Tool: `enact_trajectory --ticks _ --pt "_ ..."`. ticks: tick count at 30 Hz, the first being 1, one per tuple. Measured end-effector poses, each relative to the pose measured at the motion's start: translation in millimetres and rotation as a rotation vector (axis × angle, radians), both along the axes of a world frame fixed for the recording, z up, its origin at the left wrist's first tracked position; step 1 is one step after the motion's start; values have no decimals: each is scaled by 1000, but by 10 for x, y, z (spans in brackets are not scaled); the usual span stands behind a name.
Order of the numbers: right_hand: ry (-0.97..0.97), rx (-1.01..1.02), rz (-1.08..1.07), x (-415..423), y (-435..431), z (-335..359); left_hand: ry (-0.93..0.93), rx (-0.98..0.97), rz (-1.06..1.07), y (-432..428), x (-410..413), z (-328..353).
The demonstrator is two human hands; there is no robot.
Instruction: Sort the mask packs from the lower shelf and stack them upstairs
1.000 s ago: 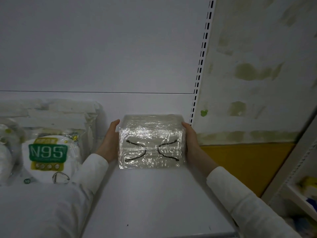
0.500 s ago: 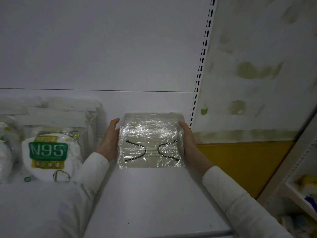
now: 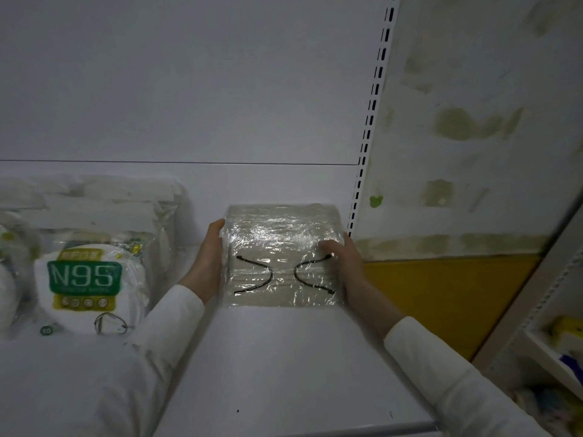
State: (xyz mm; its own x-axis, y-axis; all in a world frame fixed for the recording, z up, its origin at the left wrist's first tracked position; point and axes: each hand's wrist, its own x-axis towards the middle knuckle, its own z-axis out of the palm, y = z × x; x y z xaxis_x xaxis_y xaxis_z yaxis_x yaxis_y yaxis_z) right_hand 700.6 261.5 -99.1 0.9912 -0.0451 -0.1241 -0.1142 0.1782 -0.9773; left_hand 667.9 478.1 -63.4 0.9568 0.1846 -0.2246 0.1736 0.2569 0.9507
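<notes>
A clear-wrapped mask pack (image 3: 280,247) with black ear loops showing lies on the white upper shelf (image 3: 284,367), near the back right corner. My left hand (image 3: 206,263) lies flat against the pack's left side, fingers straight. My right hand (image 3: 342,263) is at the right side, with its fingers curled over onto the pack's top. N95 mask packs (image 3: 83,279) stand on the same shelf to the left, with more white packs (image 3: 91,203) behind them.
The shelf's slotted upright (image 3: 367,146) runs just right of the pack. Beyond it is a stained wall with a yellow lower band (image 3: 441,298). Another shelf with coloured items (image 3: 564,339) shows at the lower right edge.
The pack has settled a little further back on the shelf. My right hand's fingers have come up from the side onto the pack's top.
</notes>
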Motion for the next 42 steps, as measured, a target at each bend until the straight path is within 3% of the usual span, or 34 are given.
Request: enact_trajectory --ticks 14,22,24,26,33,35,37,42 --pt "-88 -60 12 87 11 -14 -53 -88 -37 11 -12 18" --pt "-122 -162 -16 139 -29 -101 -63 19 37 -5 -47 38" --pt "-148 -205 -48 144 -26 -124 -82 146 98 10 -69 31" --pt "-175 -248 -80 90 -31 -79 -135 394 163 14 -104 6" --pt "-236 -169 -119 -42 -121 2 -203 867 210 -24 -236 91" --pt "-323 -321 -178 -125 -196 131 -286 998 258 -53 -284 213" --pt "-439 -522 -235 -209 -286 252 -411 1068 295 -101 -362 321" --pt "-585 -686 -249 -527 -355 414 -600 1036 172 -257 -549 465"
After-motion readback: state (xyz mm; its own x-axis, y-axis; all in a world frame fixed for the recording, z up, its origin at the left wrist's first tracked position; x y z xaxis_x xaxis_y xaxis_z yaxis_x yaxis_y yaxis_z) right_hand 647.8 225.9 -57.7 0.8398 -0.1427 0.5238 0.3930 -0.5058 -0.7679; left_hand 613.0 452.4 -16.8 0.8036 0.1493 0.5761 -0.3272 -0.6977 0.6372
